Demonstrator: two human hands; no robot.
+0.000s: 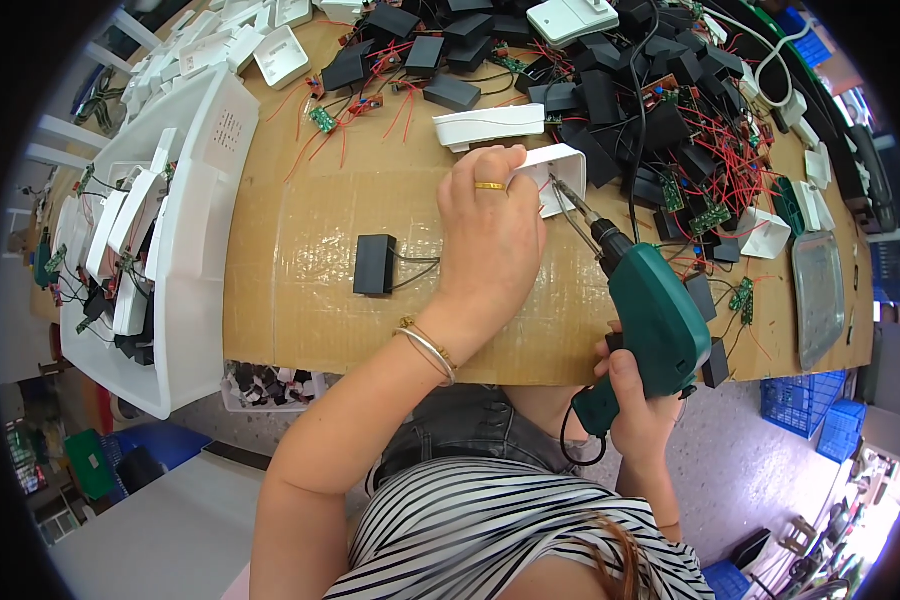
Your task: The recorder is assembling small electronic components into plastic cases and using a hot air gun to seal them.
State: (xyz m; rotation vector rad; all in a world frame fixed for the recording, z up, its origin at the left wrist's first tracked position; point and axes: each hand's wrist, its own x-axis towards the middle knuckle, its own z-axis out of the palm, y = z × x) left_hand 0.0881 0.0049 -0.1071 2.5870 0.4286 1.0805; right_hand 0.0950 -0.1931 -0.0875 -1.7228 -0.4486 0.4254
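My right hand point(638, 405) is wrapped round the grip of a green soldering gun point(660, 315). The gun's metal tip and thin side tube reach into an open white plastic housing point(562, 163). My left hand point(492, 225), wearing a ring and bangles, is closed on that housing's near left edge; its fingers hide part of it. Red wire shows inside, by the tip. Left of my wrist lies a black rectangular block point(375, 265) whose two dark wires run under my hand. A white plastic shell point(490, 124) rests just beyond my fingers.
Black blocks, red wires and small green circuit boards point(712, 217) are heaped at the far right. A white bin point(192, 240) holding housings and boards stands on the left. White casings point(282, 57) pile up behind it. A dark cable point(634, 130) crosses the heap toward the gun.
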